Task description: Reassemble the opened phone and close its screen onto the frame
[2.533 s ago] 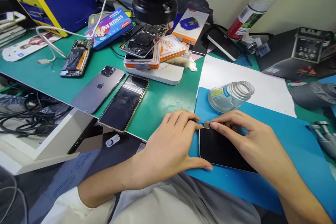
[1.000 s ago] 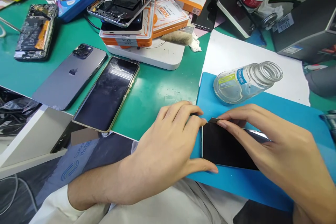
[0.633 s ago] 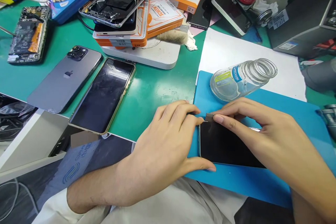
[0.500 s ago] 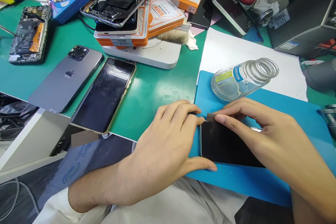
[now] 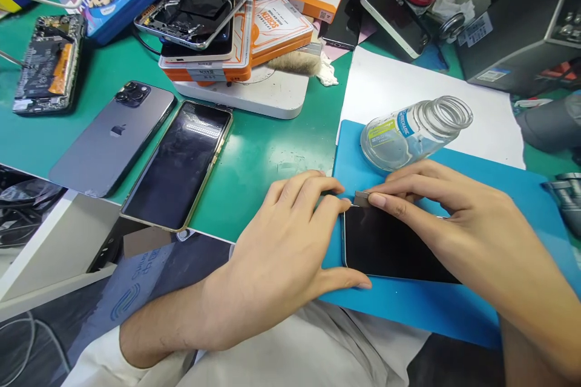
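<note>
A phone [image 5: 394, 248] lies with its dark screen up on the blue mat [image 5: 436, 308]. My right hand [image 5: 445, 211] pinches a small thin metal blade [image 5: 362, 198] between thumb and fingers, at the phone's far edge near its left corner. Part of the phone's right side is hidden under that hand. My left hand [image 5: 295, 236] is spread around the phone's left end, index fingertip at the far left corner and thumb near the close edge. Its fingers are apart and hold nothing. Just beyond the phone stands a clear glass jar [image 5: 394, 139] without a lid.
To the left lie a grey phone [image 5: 118, 133], a dark-screened phone [image 5: 177, 163] and an opened phone [image 5: 48, 66]. Behind them, orange-and-white boxes [image 5: 281, 27] and a phone frame [image 5: 204, 3] are stacked on a white pad [image 5: 272, 97]. A grey machine [image 5: 512, 36] stands at the back right.
The view has shifted slightly. Both hands keep nearly the same pose, and the blade stays at the phone's far edge.
</note>
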The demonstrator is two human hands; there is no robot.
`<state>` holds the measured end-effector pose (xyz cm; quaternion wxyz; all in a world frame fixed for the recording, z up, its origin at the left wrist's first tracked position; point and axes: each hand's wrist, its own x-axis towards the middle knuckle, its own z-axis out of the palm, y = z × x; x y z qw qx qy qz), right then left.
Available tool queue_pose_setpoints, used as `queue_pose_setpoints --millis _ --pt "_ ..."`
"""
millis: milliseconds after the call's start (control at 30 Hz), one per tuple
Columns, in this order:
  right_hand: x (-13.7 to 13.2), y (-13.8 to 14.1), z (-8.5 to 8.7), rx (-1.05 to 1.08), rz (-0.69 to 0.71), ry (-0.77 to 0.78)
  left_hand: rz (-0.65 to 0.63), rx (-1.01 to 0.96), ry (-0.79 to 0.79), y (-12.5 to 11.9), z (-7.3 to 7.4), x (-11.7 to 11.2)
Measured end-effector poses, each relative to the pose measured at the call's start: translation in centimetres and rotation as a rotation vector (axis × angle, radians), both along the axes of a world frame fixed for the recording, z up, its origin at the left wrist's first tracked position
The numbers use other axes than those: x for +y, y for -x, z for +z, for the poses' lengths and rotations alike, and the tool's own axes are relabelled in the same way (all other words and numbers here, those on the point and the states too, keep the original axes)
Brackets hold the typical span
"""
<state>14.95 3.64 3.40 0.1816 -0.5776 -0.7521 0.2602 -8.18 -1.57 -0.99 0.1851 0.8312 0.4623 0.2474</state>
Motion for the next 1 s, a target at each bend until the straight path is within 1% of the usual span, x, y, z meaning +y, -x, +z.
queue_pose_setpoints --millis 167,400,633,833,1000 --pt "-0.3 0.4 -0.2 0.001 -0.046 -0.007 -0.008 0.015 0.003 -0.1 0.1 0.0" --pt "-0.6 0.8 -0.4 0.029 -0.103 0.017 -0.012 0.022 0.019 0.0 0.6 0.0" --pt "-0.3 0.3 -0.1 -0.003 -0.078 0.019 -0.017 0.013 0.02 -0.1 0.4 0.0" --pt "0.1 -0.2 -0.3 0.053 -0.042 0.005 -0.013 0.016 0.032 0.0 0.5 0.0" --pt "-0.5 -0.2 -0.6 0.086 0.018 -0.075 -0.008 0.018 0.022 -0.1 0.3 0.0"
